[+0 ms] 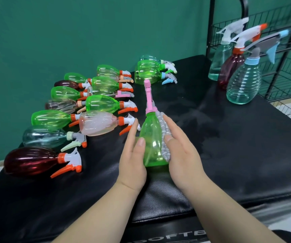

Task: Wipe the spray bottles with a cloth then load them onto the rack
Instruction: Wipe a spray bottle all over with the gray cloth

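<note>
A green spray bottle (152, 142) with a pink sprayer head (149, 97) is held between both hands above the black table (237, 155), its nozzle pointing away from me. My left hand (132, 163) holds its left side, thumb on the front. My right hand (183, 155) holds a grey ribbed cloth (164, 130) against the bottle's right side. Three bottles stand upright at the far right in front of the black wire rack (281, 72): a pale blue one (244, 81), a maroon one (228, 71) and a clear one (217, 62).
Several spray bottles lie on their sides in rows on the table's left half, mostly green (102, 104), plus a pink one (97, 122) and a dark red one (30, 161) nearest me. More green bottles (148, 72) lie at the back centre. A green wall stands behind.
</note>
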